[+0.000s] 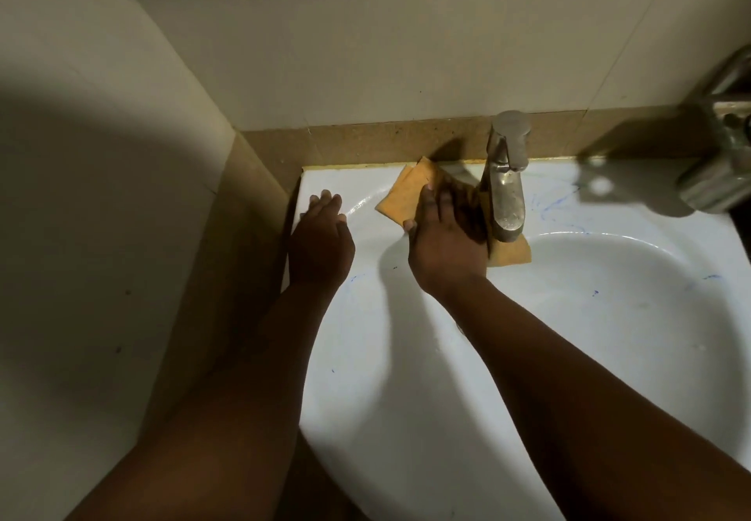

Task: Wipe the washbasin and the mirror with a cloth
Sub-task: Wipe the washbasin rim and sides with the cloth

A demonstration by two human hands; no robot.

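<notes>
The white washbasin [406, 378] fills the lower right, with faint blue marks on its rim. An orange cloth [400, 199] lies flat on the basin's back rim, just left of the chrome tap [506, 183]. My right hand [443, 244] presses on the cloth with its fingers stretched out flat, beside the tap's base. My left hand [321, 240] rests flat on the basin's back left corner, fingers straight, holding nothing. The mirror is not in view.
A tiled wall [101, 195] closes in on the left and another runs along the back, with a brown stone ledge [365, 142] between it and the basin. A metal fitting [723, 154] juts in at the right edge.
</notes>
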